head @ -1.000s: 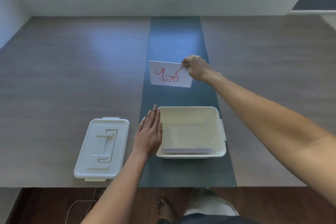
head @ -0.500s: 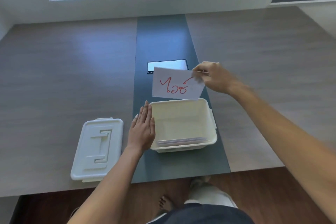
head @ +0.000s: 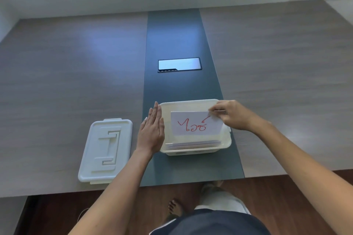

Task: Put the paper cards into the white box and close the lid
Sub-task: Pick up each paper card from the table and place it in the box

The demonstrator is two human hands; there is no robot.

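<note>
Head view, left to right: white lid [head: 106, 150] lies aside; left hand [head: 151, 131], fingers flat, braces the white box [head: 194, 149]; right hand [head: 232, 115] pinches the red-lettered card [head: 196, 123] over it. Lowered tilted, the card could catch on the stacked cards [head: 193, 144].

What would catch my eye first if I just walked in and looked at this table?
Probably the white card with red handwriting, pinched by its top corner in the right hand and held over the open white box on the table's dark centre strip. The left hand lies flat against the box's left side, and the lid lies off to the left.
</note>
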